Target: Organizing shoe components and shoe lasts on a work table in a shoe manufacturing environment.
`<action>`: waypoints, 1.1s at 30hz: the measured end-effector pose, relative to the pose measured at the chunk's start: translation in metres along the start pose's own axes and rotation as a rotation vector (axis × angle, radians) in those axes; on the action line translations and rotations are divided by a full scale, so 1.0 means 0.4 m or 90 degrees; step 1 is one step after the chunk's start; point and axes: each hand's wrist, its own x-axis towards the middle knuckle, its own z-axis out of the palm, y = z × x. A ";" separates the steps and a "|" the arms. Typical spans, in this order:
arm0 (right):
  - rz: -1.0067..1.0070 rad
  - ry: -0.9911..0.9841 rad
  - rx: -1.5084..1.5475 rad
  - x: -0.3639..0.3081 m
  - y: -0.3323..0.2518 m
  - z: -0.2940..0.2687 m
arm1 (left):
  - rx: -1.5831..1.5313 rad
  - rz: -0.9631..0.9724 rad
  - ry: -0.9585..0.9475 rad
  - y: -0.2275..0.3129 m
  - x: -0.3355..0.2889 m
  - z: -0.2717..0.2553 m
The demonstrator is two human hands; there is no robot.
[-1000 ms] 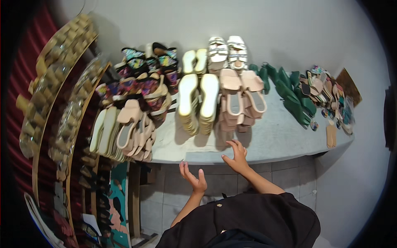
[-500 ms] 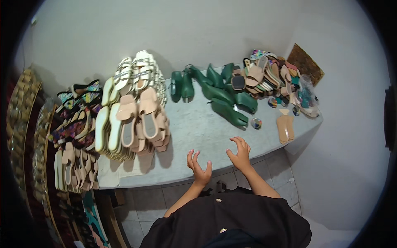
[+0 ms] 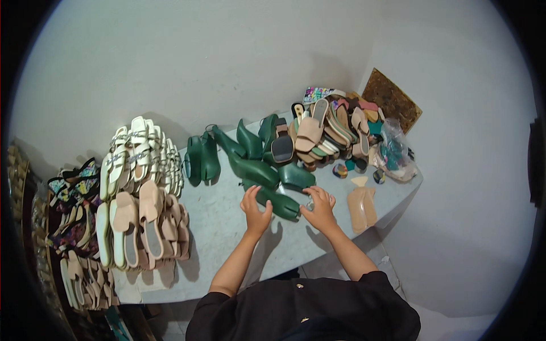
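Both hands rest on the tabletop (image 3: 227, 227): left hand (image 3: 255, 211) and right hand (image 3: 319, 208), fingers spread wide, touch the nearest green shoe last (image 3: 278, 203) from either side.

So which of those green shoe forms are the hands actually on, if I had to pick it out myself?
Start at the grey table and find the cluster of dark green shoe forms at its middle. The one you want lies nearest the person, flat between the left hand and right hand; the others lie further back.

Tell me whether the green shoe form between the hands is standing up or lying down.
Lying down. The green shoe form rests lengthwise on the table, with the left hand and right hand at its ends.
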 end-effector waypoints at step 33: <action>-0.041 0.192 -0.048 0.504 0.148 -0.081 | -0.134 -0.171 0.221 -0.082 0.225 -0.079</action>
